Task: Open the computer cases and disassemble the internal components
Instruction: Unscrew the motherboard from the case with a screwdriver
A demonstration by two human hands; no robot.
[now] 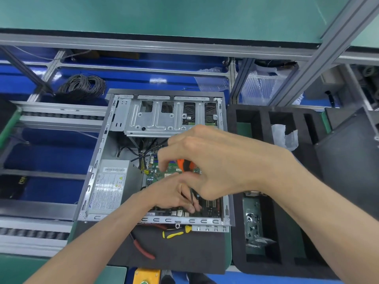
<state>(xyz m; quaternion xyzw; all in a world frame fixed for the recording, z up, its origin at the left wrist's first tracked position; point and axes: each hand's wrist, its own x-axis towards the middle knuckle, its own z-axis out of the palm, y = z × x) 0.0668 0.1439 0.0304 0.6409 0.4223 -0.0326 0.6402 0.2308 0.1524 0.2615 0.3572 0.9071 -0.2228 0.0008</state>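
An open grey computer case (96, 160) lies flat on a dark mat. Inside it are a green motherboard (211, 206), a silver power supply (110, 187) at the left and a metal drive cage (155, 117) at the back. My right hand (215, 160) grips the orange-and-black handle of a screwdriver (184, 165) held upright over the motherboard. My left hand (174, 193) pinches the screwdriver's dark shaft low down, near the board. The tip is hidden behind my fingers.
A yellow-and-black screwdriver (176, 232) and red-handled pliers (143, 249) lie on the mat in front of the case. A black foam tray (303, 201) with removed parts stands at the right. A coil of dark cable (82, 87) sits behind on blue conveyor shelving.
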